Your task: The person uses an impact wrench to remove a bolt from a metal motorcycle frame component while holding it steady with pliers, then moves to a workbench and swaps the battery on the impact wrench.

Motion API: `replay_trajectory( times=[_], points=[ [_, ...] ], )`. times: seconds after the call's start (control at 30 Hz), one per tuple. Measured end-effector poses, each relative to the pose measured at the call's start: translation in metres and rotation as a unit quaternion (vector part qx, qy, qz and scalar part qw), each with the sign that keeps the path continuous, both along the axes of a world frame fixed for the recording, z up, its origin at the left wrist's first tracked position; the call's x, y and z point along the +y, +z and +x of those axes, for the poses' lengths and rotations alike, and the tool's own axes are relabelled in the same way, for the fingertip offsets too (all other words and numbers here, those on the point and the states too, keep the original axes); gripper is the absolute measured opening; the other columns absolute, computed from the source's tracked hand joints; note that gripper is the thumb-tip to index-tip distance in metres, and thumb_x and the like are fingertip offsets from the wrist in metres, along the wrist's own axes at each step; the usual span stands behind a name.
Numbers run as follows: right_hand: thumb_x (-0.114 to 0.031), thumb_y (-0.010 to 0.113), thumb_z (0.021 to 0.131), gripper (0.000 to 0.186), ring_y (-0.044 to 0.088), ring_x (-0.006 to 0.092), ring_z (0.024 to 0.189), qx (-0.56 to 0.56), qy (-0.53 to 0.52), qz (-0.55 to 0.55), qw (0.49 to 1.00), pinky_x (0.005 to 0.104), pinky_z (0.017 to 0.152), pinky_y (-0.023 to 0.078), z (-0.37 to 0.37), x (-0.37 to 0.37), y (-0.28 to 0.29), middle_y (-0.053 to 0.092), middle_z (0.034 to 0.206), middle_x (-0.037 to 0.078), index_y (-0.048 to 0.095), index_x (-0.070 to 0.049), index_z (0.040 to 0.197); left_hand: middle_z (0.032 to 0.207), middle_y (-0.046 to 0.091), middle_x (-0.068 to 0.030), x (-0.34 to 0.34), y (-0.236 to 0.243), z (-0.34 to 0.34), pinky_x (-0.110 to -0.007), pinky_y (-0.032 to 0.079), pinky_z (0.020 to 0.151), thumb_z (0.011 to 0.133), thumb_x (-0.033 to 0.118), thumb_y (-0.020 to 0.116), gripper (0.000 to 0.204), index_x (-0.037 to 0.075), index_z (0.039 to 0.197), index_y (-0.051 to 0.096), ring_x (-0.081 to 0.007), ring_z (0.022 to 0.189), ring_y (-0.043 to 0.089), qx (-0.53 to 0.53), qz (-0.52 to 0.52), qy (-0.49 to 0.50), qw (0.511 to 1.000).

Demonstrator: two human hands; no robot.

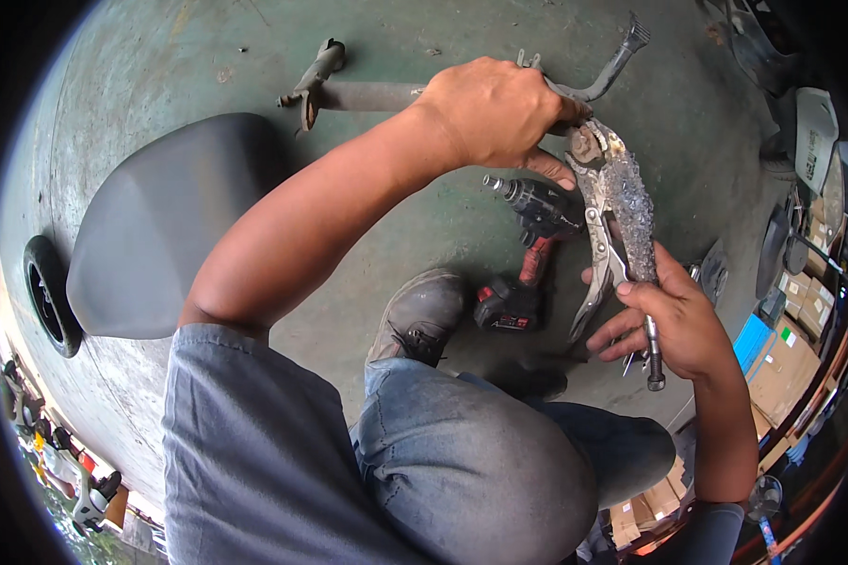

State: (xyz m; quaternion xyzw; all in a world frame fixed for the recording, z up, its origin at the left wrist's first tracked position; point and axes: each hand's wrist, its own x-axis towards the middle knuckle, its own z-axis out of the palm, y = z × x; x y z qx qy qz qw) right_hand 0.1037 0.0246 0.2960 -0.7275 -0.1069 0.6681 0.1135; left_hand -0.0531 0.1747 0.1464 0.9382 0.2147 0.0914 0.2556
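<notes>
My left hand point(495, 113) is closed on a metal frame part point(363, 96) with a bent lever point(612, 71), near its right end, thumb beside the jaws of locking pliers point(598, 240). The pliers are clamped on a rusty fitting point(584, 141), their crusted, spatter-covered upper handle point(631, 198) pointing down toward me. My right hand point(674, 311) holds that handle and a slim steel bar point(653, 353) with a bolt-like end, thumb across them, lower fingers partly spread. Below them a black-and-red cordless impact driver point(532, 259) lies on the floor.
A large dark seat point(151, 235) and a small tire point(52, 292) lie left on the green floor point(188, 66). My boot point(415, 311) and knee are below. Cardboard boxes point(782, 367) and dark panels line the right. More vehicle parts sit at lower left.
</notes>
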Motion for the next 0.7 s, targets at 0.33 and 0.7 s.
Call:
replay_trajectory(
  times=[0.33,0.7],
  points=[
    [-0.01,0.05,0.088,0.044,0.064,0.0199,0.066,-0.059,0.123,0.046,0.99,0.0295,0.059,0.054,0.022,0.013,-0.001,0.06,0.107,0.012,0.044,-0.003,0.131,0.08,0.068,-0.0141,0.008,0.008,0.002,-0.043,0.056,0.069,0.07,0.069,0.058,0.072,0.018,0.12,0.062,-0.0355,0.079,0.066,0.014,-0.002,0.007,1.0],
    [-0.014,0.051,0.091,0.036,0.063,0.0179,0.066,-0.046,0.005,0.058,0.997,0.033,0.057,0.055,0.003,0.013,0.002,0.055,0.088,0.006,0.046,-0.003,0.125,0.094,0.067,-0.0108,0.001,0.007,0.006,-0.039,0.057,0.066,0.067,0.053,0.072,0.086,0.028,0.142,0.037,-0.0295,0.077,0.068,-0.073,0.055,0.016,0.996]
  ],
)
